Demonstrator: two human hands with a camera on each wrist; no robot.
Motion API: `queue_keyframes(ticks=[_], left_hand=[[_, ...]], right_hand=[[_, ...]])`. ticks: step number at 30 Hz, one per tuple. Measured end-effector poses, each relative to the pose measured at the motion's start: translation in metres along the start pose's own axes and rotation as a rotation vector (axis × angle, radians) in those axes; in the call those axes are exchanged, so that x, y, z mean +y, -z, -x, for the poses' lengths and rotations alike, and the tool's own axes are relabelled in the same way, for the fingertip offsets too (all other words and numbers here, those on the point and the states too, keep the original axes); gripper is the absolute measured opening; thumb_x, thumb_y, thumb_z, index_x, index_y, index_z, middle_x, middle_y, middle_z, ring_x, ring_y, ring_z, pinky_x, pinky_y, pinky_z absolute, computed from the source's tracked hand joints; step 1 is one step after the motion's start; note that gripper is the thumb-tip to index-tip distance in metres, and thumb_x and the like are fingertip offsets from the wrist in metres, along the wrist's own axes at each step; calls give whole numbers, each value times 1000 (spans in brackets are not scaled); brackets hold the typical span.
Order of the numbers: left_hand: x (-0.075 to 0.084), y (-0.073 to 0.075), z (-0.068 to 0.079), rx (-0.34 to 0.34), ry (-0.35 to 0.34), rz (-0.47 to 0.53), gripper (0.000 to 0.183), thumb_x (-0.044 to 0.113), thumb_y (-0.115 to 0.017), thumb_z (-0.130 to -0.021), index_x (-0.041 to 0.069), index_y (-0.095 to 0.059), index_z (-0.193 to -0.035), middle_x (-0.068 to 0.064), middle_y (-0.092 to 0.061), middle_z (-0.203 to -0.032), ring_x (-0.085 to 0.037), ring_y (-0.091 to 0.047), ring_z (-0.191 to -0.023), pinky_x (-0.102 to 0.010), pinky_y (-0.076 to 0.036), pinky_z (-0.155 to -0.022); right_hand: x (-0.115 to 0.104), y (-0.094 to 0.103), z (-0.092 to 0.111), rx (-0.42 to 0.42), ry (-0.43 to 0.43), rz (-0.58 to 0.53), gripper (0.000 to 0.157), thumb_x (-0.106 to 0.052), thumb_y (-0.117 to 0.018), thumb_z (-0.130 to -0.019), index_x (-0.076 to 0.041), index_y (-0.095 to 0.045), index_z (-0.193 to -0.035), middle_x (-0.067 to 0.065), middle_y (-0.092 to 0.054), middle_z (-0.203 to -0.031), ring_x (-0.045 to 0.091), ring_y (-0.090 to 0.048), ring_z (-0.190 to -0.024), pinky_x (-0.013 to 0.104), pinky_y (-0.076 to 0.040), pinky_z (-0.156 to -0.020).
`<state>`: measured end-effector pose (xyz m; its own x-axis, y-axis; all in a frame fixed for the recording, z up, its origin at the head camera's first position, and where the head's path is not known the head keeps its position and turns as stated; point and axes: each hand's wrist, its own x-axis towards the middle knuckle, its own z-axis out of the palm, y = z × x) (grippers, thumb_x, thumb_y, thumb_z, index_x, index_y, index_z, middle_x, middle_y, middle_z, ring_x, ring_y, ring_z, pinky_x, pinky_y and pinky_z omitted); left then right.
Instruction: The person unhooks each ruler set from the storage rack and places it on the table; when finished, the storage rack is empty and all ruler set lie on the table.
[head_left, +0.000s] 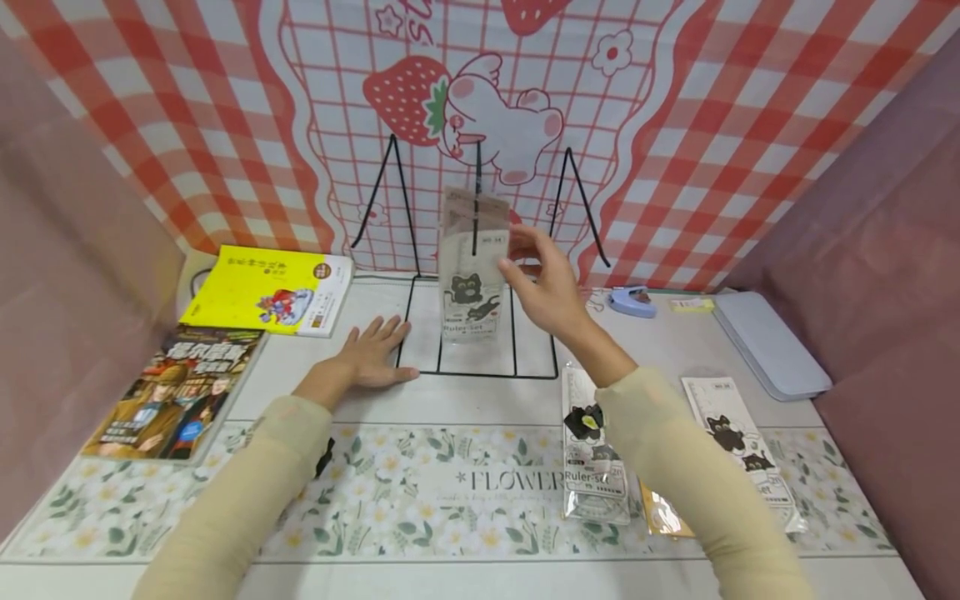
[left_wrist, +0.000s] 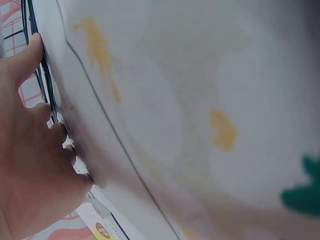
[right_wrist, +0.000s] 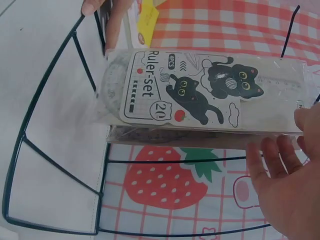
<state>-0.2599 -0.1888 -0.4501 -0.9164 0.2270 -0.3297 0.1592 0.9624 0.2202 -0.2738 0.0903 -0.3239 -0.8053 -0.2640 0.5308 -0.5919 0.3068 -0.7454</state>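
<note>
Ruler-set packs, clear with black cats on a white card, hang one behind another on the middle prong of a black wire rack. At their right edge is my right hand, thumb at the front pack and fingers behind it. In the right wrist view the same hand pinches the upper end of the front ruler set. My left hand lies flat with fingers spread, at the left side of the rack's base. In the left wrist view the hand rests along the dark wire.
Two more ruler sets lie at the right, with an orange packet partly under my right arm. Behind them are a blue tape dispenser and a grey-blue case. A yellow book and a magazine lie left.
</note>
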Motion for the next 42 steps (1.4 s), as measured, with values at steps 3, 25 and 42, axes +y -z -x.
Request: queue_keyframes(ticks=[3,25,42], left_hand=[[0,0,1,0,-2,0,91,63,-48,-91,16,-6,-157,-11,1,-166,-39,3,-153,-63,1,-122],[4,3,2,-1,3,-1,90,60,-48,-91,16,-6,-157,-11,1,-166,-37,3,-154,-61,1,-123],[1,0,3,41,-15,-4,90,60,-51,-91,14,-11,-157,-13,-5,-165,-40,-2,-153,-64,-3,-122]], right_hand=[[-2,-3,-3,50,20,-44,38,-5,-61,-93,-1,-54,-130,21,-62,-110,18,-61,-97,19,-54,-76],[-17,-1,2,97,172,-122,20,8,-61,-88,8,-59,-108,22,-61,-82,15,-59,-65,26,-58,-55],[-44,5,37,-11,194,-192,32,13,-61,-86,9,-58,-117,24,-62,-107,7,-64,-76,34,-61,-60]])
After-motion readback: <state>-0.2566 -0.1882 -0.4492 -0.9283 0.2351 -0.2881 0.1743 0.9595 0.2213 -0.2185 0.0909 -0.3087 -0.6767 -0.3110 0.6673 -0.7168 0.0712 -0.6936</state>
